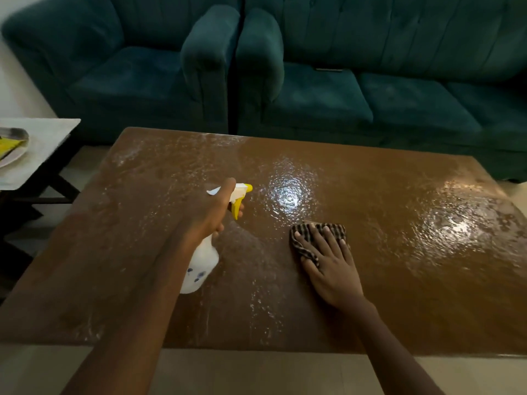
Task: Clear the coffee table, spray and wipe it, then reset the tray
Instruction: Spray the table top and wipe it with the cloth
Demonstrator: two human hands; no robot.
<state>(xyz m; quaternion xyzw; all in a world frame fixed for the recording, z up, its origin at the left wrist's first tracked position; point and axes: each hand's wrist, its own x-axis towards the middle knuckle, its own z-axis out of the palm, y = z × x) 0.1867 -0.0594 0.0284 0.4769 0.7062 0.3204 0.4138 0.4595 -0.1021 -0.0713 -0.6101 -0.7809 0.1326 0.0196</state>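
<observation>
The brown coffee table fills the middle of the view, its top wet and glistening with spray droplets. My left hand grips a white spray bottle by the neck, a finger on its yellow trigger, with the nozzle pointing toward the far side of the table. To the right, my right hand presses flat with spread fingers on a dark striped cloth that lies on the tabletop. The tray sits off the table, on the side table at the left edge.
A white side table stands at the left and carries the tray with something yellow on it. A teal armchair and a teal sofa stand close behind the coffee table. Pale floor shows at the near edge.
</observation>
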